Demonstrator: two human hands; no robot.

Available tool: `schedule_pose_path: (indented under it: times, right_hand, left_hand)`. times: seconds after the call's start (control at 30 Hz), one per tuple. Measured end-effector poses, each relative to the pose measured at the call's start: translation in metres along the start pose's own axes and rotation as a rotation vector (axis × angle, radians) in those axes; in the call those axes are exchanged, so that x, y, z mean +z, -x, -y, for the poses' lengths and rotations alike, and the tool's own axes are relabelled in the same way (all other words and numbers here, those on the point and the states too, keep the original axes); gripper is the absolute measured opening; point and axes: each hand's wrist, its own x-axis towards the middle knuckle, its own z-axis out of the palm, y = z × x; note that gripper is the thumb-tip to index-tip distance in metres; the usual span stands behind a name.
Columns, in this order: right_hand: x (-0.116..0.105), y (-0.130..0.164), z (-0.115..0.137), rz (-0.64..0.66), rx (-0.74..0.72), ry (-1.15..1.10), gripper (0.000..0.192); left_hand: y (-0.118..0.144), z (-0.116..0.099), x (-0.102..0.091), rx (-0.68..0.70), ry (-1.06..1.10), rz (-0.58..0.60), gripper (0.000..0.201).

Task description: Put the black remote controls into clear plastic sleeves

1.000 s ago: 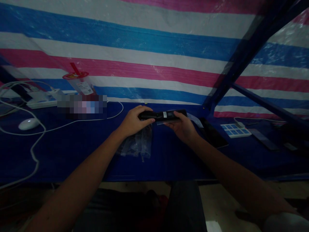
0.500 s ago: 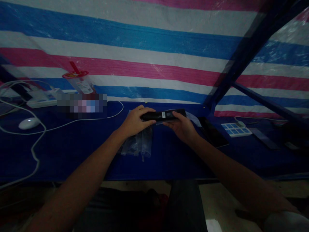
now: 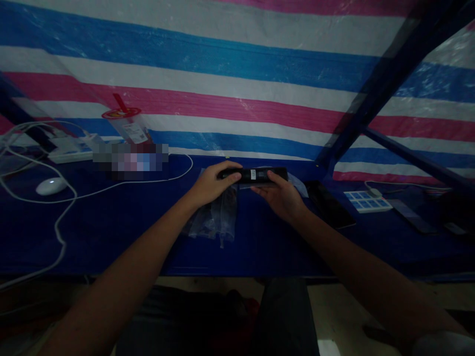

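Observation:
A long black remote control [image 3: 256,175] with a small white label is held level above the dark blue table [image 3: 111,232]. My left hand [image 3: 210,185] grips its left end with the thumb on top. My right hand [image 3: 280,195] supports its right half from below, fingers curled around it. Under my left hand lies a heap of clear plastic bags [image 3: 217,217] on the table. One more clear bag [image 3: 297,183] shows behind my right hand.
A white mouse [image 3: 51,186] and white cables [image 3: 59,222] lie at the left, with a power strip [image 3: 69,153] and a lidded drink cup [image 3: 128,126] behind. Dark flat devices [image 3: 330,205] and a white keypad [image 3: 365,201] lie at the right. A blue frame post [image 3: 356,123] slants up. A striped tarp backs the table.
Both hands and the remote have shifted slightly up and away from me. My left thumb now lies flatter along the remote's left end. The grip is otherwise the same.

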Motion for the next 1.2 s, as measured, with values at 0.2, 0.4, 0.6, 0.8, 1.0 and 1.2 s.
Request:
schedule_pose_path:
  times: [0.2, 0.4, 0.6, 0.8, 1.0, 1.2]
  right_hand:
    - [0.0, 0.0, 0.002, -0.012, -0.011, 0.016, 0.012]
    - [-0.001, 0.0, 0.001, 0.011, -0.032, 0.015, 0.015]
    - [0.002, 0.004, 0.001, 0.028, -0.041, 0.019, 0.02]
    - [0.003, 0.006, 0.001, 0.04, -0.069, 0.04, 0.017]
    - [0.006, 0.005, -0.002, 0.072, -0.082, 0.057, 0.022]
    - [0.003, 0.003, -0.002, 0.117, -0.106, 0.065, 0.04]
  left_hand:
    - [0.001, -0.007, -0.006, -0.287, 0.597, 0.073, 0.028]
    - [-0.002, 0.003, -0.01, -0.269, 0.595, 0.069, 0.023]
    - [-0.003, 0.01, -0.009, -0.24, 0.559, 0.054, 0.03]
    - [-0.003, 0.009, -0.007, -0.221, 0.481, 0.014, 0.029]
    - [-0.004, -0.001, -0.004, -0.256, 0.535, -0.061, 0.017]
    - [-0.01, 0.006, -0.02, -0.31, 0.382, -0.466, 0.014]
